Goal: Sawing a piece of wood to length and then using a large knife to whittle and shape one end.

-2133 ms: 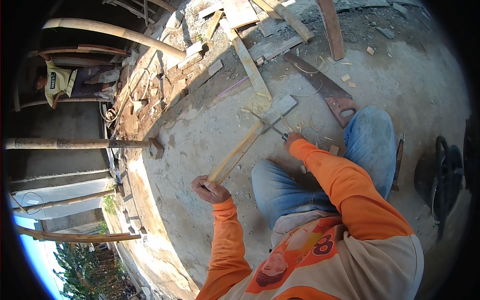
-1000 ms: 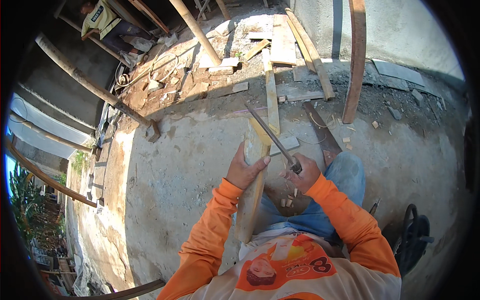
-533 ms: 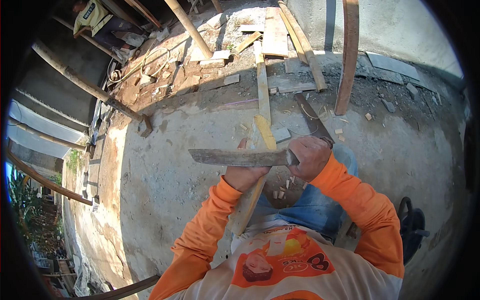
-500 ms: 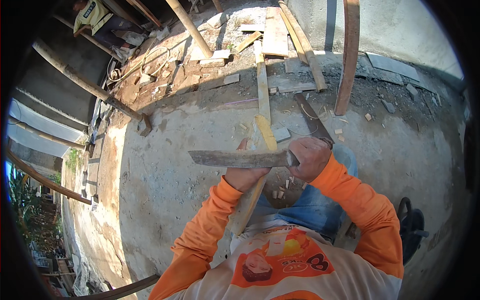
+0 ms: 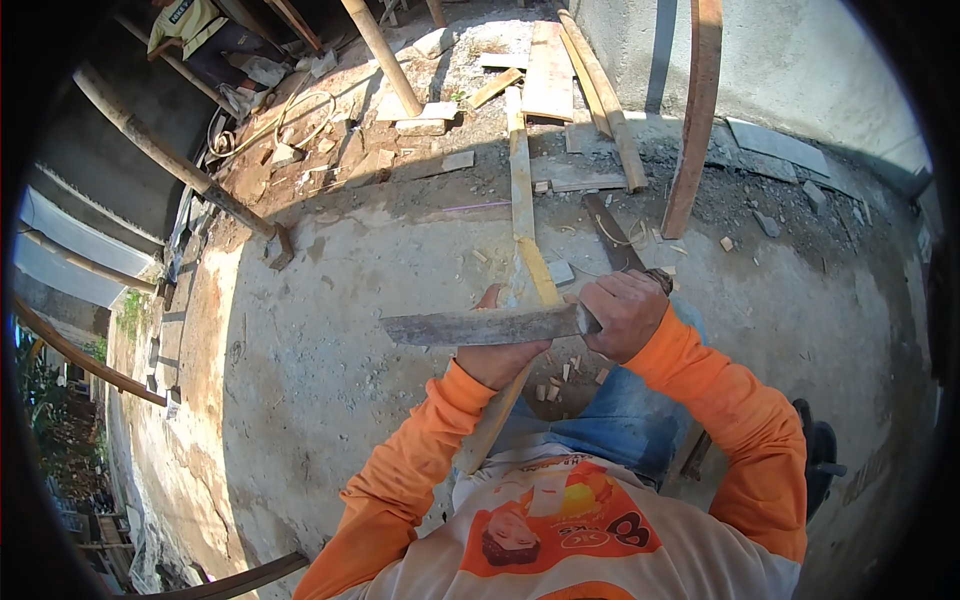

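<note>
My right hand (image 5: 630,318) is closed round the handle of a machete (image 5: 470,327), whose long grey blade points left. The blade lies crosswise over a wooden batten (image 5: 540,272) and passes just above my left hand (image 5: 503,362). That hand is wrapped round the batten, its fingers partly hidden by the blade. From my lap the batten runs away from me, its upper face yellowish and freshly cut. It lines up with a longer strip on the ground (image 5: 521,190); I cannot tell whether they are one piece. Wood chips (image 5: 566,370) lie between my legs.
A brown post (image 5: 692,130) rises at the right, and a round pole (image 5: 175,155) slants at the left. Boards (image 5: 548,75) lie at the far side by a pale wall (image 5: 810,70). A person (image 5: 215,45) sits at the far left. A dark wheel-like object (image 5: 820,450) stands by my right elbow.
The machete blade and both hands sit slightly lower in the picture. The view has shifted a little. Both grips are unchanged.
</note>
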Motion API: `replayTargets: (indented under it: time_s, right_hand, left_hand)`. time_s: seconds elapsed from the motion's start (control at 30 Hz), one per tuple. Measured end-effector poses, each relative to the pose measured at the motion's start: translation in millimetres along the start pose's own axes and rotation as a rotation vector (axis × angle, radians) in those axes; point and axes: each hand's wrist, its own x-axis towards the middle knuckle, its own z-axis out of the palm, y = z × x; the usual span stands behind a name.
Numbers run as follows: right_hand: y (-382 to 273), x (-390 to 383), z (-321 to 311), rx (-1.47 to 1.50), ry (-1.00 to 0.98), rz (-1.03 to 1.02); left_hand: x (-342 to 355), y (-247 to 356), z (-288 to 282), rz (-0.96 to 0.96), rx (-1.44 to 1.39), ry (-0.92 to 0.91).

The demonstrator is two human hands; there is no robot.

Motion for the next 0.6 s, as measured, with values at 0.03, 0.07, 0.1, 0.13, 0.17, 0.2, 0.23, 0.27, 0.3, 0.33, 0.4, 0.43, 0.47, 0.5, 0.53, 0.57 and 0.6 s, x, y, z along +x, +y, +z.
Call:
replayTargets:
  time_s: [0.03, 0.07, 0.1, 0.13, 0.17, 0.2, 0.23, 0.27, 0.3, 0.33, 0.4, 0.43, 0.47, 0.5, 0.53, 0.57, 0.6]
  right_hand:
    - [0.3, 0.5, -0.6, 0.013, -0.035, -0.009]
    - [0.7, 1.6, -0.8, 0.025, -0.070, -0.018]
    - [1.1, 2.3, -0.5, 0.023, -0.070, -0.021]
    - [1.6, 2.5, 0.4, 0.018, -0.091, -0.014]
    - [1.8, 2.7, 0.7, 0.014, -0.111, -0.008]
    - [3.0, 3.2, 0.7, 0.013, -0.111, -0.013]
    - [4.8, 3.7, 0.5, 0.007, -0.105, -0.024]
    - [8.1, 4.5, 1.9, -0.001, -0.097, -0.034]
    - [10.9, 4.7, 3.7, -0.007, -0.095, -0.037]
    - [13.6, 4.7, 5.9, -0.008, -0.084, -0.032]
    - [18.4, 3.9, 9.0, -0.015, -0.072, -0.031]
    - [22.0, 3.4, 10.9, -0.010, -0.039, -0.042]
    - [24.8, 2.7, 13.4, -0.002, -0.007, -0.052]
    - [27.4, 2.5, 14.8, -0.006, -0.007, -0.055]
    - [30.0, 2.5, 15.9, -0.012, 0.008, -0.069]
    - [34.1, 1.7, 16.1, -0.021, 0.021, -0.083]
    - [38.8, 0.8, 18.1, -0.026, 0.018, -0.086]
  left_hand:
    - [-0.1, 0.6, 0.0, -0.004, 0.015, 0.012]
    - [-0.1, -0.1, -0.5, -0.001, 0.014, 0.014]
    - [-0.1, -1.6, -0.9, 0.012, 0.052, 0.026]
    - [0.0, -3.1, -1.2, 0.025, 0.091, 0.038]
    - [-0.3, -3.3, -2.0, 0.027, 0.091, 0.042]
    - [-0.5, -3.2, -2.9, 0.042, 0.131, 0.045]
    - [-0.9, -2.5, -3.3, 0.057, 0.171, 0.048]
    - [0.3, -0.4, -3.0, 0.063, 0.169, 0.050]
    - [0.6, 3.9, -2.3, 0.052, 0.161, 0.048]
    - [1.0, 6.1, -1.6, 0.042, 0.153, 0.046]
    - [0.0, 0.5, -0.5, 0.015, 0.096, 0.036]
    - [0.4, -1.4, 0.0, -0.018, 0.040, 0.022]
    - [0.5, -1.4, 0.6, -0.015, 0.039, 0.024]
    - [0.8, -1.4, 1.8, -0.007, 0.046, 0.029]
    - [1.2, -1.3, 2.1, 0.000, 0.053, 0.034]
    - [1.8, 0.8, 3.2, 0.004, 0.048, 0.035]
    - [2.1, 4.4, 3.9, -0.018, 0.047, 0.049]
